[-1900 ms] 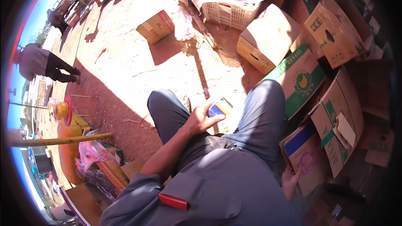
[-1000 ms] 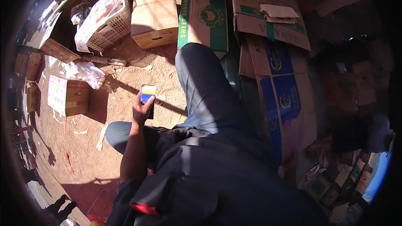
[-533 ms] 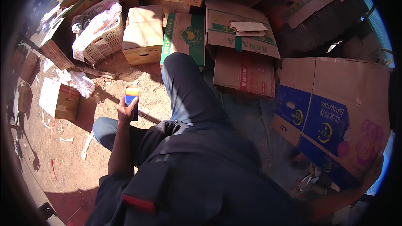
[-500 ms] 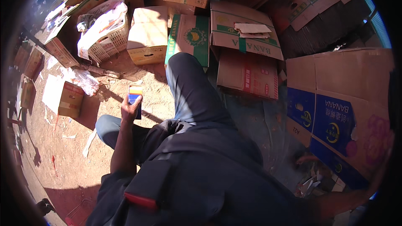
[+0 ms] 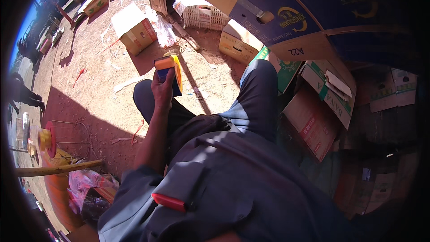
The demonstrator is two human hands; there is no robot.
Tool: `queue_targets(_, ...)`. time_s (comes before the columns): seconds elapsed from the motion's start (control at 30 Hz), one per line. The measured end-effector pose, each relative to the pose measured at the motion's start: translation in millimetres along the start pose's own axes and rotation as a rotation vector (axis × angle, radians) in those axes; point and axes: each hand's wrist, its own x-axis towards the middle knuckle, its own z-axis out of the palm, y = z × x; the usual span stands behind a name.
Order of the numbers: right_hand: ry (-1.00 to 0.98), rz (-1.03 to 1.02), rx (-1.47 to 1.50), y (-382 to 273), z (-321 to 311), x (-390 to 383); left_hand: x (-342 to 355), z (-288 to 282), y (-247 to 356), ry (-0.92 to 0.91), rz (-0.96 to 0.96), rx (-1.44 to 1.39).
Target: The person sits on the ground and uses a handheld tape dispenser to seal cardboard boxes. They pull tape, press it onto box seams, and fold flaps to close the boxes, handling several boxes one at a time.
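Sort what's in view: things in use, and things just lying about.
In use:
left hand, gripping
tape dispenser, orange, blue and yellow

Lying about:
white crate
brown box on the dirt
blue box overhead
red pen in the shirt pocket
yellow spool

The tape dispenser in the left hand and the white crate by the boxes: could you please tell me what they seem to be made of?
Tape dispenser: likely glossy moulded plastic, orange and blue with a yellow part. White crate: probably plastic, judging by its lattice walls. Left hand grips the dispenser.
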Motion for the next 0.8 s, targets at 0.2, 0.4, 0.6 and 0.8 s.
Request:
queue_targets(0.2,0.357,-0.514,-0.432,-84,-18,237,-46,-38,70,0.258,0.186,-0.263)
queue_targets(0.4,0.516,-0.734,-0.294,-236,61,303,-106,-70,109,0.421,0.262,0.009)
queue_targets(0.6,0.044,-0.641,0.265,-296,178,174,-126,-78,129,0.466,0.266,-0.008)
queue_targets(0.8,-0.559,-0.591,0.647,-293,200,83,-117,-83,133,0.306,0.212,0.137)
